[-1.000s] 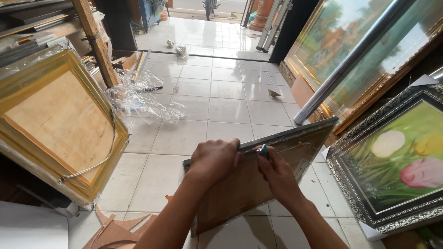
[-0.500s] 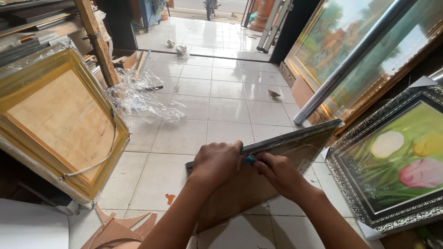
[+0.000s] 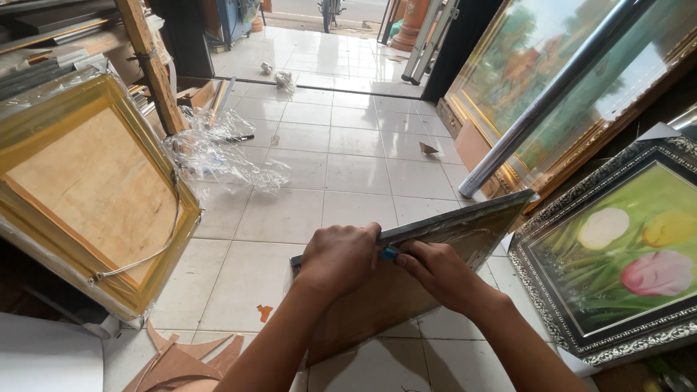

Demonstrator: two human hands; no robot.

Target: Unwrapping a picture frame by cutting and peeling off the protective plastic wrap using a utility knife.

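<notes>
Blue plastic shows between the two hands: a small blue-handled tool (image 3: 390, 253), mostly hidden, is pinched in the curled fingers of the right hand (image 3: 435, 272) and lies against the top edge of a dark-framed picture with a brown board back (image 3: 406, 290). The left hand (image 3: 340, 258) is closed over that same top edge just left of the tool, fingers folded over the far side, thumb side toward the viewer. The framed picture stands tilted on the white tiled floor (image 3: 341, 167), its back facing near, its upper edge rising toward the right; a clear film seems to cover it.

Near left on the floor lie brown cardboard offcuts (image 3: 181, 359). Farther left a gold wooden frame with a hanging wire (image 3: 87, 196) leans, back outward, wrapped in plastic. Beyond it a heap of crumpled clear plastic wrap (image 3: 218, 152) lies on the tiles. To the right stands a silver-ornamented frame with a tulip painting (image 3: 617, 254), and behind it a roll of clear film (image 3: 559, 94) leans on a large gold-framed landscape painting (image 3: 523, 65).
</notes>
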